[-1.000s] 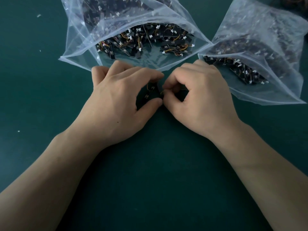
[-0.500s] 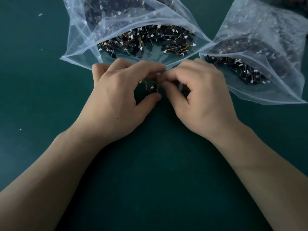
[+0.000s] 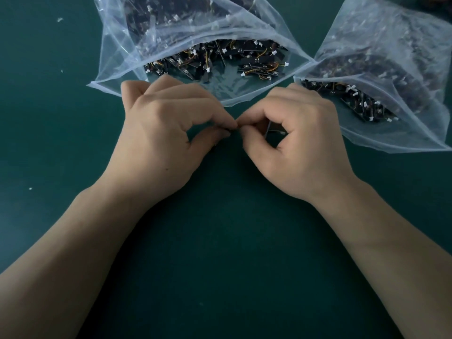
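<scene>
Pinch grip on tiny dark part [image 3: 228, 129]: left hand [image 3: 166, 135] and right hand [image 3: 300, 145] both clamped on it, bag [image 3: 115, 69] just beyond. Press straight together, wrists steady on counter [image 3: 220, 253], no twisting.

This looks like a small electronics assembly workshop. The bench [image 3: 49, 143] is covered with a dark green work mat. Two clear zip bags stand open on it, the left bag [image 3: 117, 57] and the right bag [image 3: 391, 45]. Each holds bulk quantities of small black circuit boards [image 3: 256, 60] with white connectors [image 3: 286, 64] and orange wires [image 3: 263, 53]. White specks [image 3: 59, 19] of debris lie scattered across the mat.
</scene>
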Tool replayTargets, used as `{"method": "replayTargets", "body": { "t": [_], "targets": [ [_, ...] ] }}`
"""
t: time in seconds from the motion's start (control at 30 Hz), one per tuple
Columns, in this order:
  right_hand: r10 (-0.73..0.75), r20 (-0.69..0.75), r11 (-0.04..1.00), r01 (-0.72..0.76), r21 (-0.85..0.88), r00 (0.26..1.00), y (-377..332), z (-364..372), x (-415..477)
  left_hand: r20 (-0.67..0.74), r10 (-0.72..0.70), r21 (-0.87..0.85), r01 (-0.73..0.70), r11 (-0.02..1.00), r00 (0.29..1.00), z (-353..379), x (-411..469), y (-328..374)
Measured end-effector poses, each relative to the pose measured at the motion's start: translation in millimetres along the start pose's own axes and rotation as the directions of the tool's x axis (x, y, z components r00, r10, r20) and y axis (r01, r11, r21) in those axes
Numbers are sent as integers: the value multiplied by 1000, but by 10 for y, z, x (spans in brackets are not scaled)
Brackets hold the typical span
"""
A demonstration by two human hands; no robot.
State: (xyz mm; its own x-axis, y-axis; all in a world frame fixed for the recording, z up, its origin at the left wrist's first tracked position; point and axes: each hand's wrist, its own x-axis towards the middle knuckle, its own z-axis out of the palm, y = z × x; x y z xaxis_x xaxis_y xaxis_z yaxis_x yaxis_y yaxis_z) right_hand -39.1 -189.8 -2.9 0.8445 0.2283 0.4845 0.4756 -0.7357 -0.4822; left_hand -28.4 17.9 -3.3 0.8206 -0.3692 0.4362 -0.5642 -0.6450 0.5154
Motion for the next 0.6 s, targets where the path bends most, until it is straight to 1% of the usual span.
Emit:
{"method": "replayTargets", "body": {
  "t": [0.07,0.2,0.33,0.6],
  "targets": [
    [24,30,1000,-24,-13,999,0,-8,-1,48,20,21,-21,1000,999,1,4,2],
    [51,117,995,-40,-94,992,-4,-9,1,152,-17,8,16,1000,988,7,-2,-20],
    [50,142,990,-31,-135,989,-10,-7,5,148,-51,33,46,998,988,0,6,-24],
    [28,125,990,-10,-143,992,0,6,2,126,-95,68,87,994,987,24,14,4]
  ]
}}
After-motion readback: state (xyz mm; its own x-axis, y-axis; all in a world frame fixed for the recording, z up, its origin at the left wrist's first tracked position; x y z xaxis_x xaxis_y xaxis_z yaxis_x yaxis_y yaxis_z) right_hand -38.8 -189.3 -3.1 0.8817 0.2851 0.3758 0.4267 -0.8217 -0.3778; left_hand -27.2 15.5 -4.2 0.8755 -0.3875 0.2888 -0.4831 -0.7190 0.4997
